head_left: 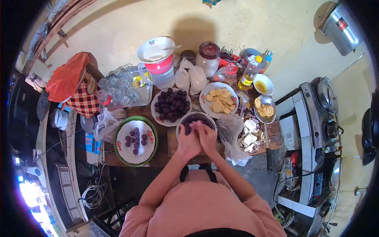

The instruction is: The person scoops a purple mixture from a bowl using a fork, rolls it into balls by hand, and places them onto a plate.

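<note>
My left hand point(188, 142) and my right hand point(206, 136) are pressed together over the near rim of a glass bowl point(185, 118) of purple dough. What lies between the palms is hidden. To the left stands a floral plate point(123, 152) with several small purple balls point(135, 141) on it. Behind the bowl a white plate carries a heap of dark purple balls point(172, 104). Right of that, another plate holds pale yellow discs point(219, 100).
A clear plastic bag point(232, 132) lies right of the bowl. A ladle point(265, 110) holds yellow pieces beside white chunks point(249, 132). At the back are a pitcher point(161, 67), a tray of glasses point(120, 89), an oil bottle point(249, 75) and jars. A stove point(316, 114) stands at right.
</note>
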Tool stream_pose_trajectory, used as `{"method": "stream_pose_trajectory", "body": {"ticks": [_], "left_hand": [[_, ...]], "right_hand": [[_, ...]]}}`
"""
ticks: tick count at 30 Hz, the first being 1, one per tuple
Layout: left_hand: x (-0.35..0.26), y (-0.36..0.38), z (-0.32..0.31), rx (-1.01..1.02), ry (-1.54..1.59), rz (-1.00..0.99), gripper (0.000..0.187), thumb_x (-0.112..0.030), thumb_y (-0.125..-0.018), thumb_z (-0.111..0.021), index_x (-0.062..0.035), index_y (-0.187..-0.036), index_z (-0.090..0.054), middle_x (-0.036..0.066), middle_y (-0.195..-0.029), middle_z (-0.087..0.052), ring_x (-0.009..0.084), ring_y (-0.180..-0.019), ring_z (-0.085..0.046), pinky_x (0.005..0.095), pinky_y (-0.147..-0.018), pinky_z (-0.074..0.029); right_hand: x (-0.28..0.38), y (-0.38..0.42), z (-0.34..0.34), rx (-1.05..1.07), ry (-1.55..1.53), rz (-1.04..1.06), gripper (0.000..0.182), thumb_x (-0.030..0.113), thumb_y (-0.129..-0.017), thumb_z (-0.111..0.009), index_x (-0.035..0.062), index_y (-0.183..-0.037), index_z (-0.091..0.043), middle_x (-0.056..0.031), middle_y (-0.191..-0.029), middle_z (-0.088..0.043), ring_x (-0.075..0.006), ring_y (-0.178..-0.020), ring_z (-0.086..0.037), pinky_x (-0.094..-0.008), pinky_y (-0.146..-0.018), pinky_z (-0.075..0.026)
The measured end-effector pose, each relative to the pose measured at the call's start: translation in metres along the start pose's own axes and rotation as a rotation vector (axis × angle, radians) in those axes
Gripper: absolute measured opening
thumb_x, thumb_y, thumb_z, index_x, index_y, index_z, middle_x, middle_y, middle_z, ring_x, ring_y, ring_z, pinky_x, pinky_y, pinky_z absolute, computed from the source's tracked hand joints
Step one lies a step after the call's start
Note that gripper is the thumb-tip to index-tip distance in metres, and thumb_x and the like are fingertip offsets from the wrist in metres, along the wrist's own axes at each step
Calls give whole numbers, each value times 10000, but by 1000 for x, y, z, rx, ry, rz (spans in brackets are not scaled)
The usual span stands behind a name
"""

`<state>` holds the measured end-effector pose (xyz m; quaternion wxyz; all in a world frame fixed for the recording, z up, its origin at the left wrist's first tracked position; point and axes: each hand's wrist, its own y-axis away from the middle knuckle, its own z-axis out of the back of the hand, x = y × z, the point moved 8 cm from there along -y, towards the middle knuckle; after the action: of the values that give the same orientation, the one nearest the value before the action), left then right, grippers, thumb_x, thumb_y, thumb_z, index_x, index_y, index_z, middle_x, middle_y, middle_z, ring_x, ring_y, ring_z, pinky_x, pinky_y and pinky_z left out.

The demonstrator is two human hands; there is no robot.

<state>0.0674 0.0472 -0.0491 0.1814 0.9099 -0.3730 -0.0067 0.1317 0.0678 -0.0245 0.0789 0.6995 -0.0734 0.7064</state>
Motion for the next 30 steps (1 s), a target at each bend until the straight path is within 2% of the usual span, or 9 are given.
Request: {"method": "stream_pose_trajectory", "body": {"ticks": [4, 8, 11, 14, 15, 19, 21, 24, 30], "left_hand": [[-7, 16, -17, -130, -201, -157, 687, -629, -850, -304, -154, -1346, -279, 66, -1373, -319, 295, -1275, -277, 484, -1058, -184], [-23, 22, -26, -48, -197, -205, 642, -551, -887, -324, -137, -1369, -231, 71, -1394, -277, 298, -1285, -264, 476, -1055, -203], [-26, 10, -6, -141, -231, -202, 542, -475, -897, -376, -65, -1252, -362, 102, -1329, -363, 302, -1221, -359, 476, -1013, -286], [-27, -11, 26, -140, -258, -155, 546, -474, -894, -378, -42, -1228, -397, 121, -1294, -414, 301, -1146, -443, 467, -971, -346], [-29, -19, 31, -87, -247, -142, 549, -479, -892, -380, -45, -1229, -401, 121, -1282, -429, 300, -1126, -461, 466, -966, -355], [-46, -19, 33, 26, -47, -394, 450, -412, -914, -387, -78, -1213, -432, 113, -1190, -502, 299, -1052, -509, 439, -954, -394], [-54, -8, 32, -247, -5, -536, 339, -311, -932, -404, -100, -1191, -463, 110, -1084, -539, 280, -1025, -524, 394, -954, -413], [-45, 4, -3, -411, -144, -506, 269, -262, -898, -497, -80, -704, -532, 85, -663, -547, 181, -615, -565, 293, -648, -530], [-31, -7, 8, -260, -433, -231, 440, -223, -881, -519, -142, -476, -368, -31, -341, -302, 73, -248, -239, 196, -254, -202]], "right_hand": [[-18, 0, 25, -221, -790, -482, 420, 376, -933, -400, 1, -1027, -562, -106, -614, -597, -181, -534, -582, -252, -493, -472], [-50, -13, 27, 52, -1145, -485, 434, 399, -944, -350, 20, -944, -561, -23, -410, -384, -151, -346, -388, -271, -349, -308], [-43, -13, 28, -3, -921, -357, 385, 376, -934, -376, 36, -949, -556, -32, -468, -422, -143, -399, -432, -266, -414, -353], [6, -9, 15, -78, -213, 52, 369, 358, -918, -391, 33, -970, -557, -69, -624, -502, -172, -555, -517, -291, -567, -430], [-5, -3, -5, 130, -72, 81, 329, 227, -884, -431, 44, -1150, -499, -134, -989, -542, -216, -914, -536, -319, -797, -424], [62, 48, -59, 332, 900, 654, 486, 249, -902, -394, 21, -1324, -326, -203, -1352, -312, -320, -1272, -284, -434, -1049, -175], [75, 53, -61, 436, 718, 614, 526, 252, -908, -377, 10, -1359, -260, -205, -1428, -194, -338, -1334, -170, -451, -1081, -65], [102, 51, -47, 442, 381, 587, 515, 273, -917, -366, -1, -1345, -283, -198, -1403, -256, -335, -1316, -219, -463, -1077, -84], [84, 18, -7, 226, 378, 450, 483, 209, -926, -354, -13, -1347, -273, -182, -1377, -310, -298, -1264, -311, -371, -1064, -167]]}}
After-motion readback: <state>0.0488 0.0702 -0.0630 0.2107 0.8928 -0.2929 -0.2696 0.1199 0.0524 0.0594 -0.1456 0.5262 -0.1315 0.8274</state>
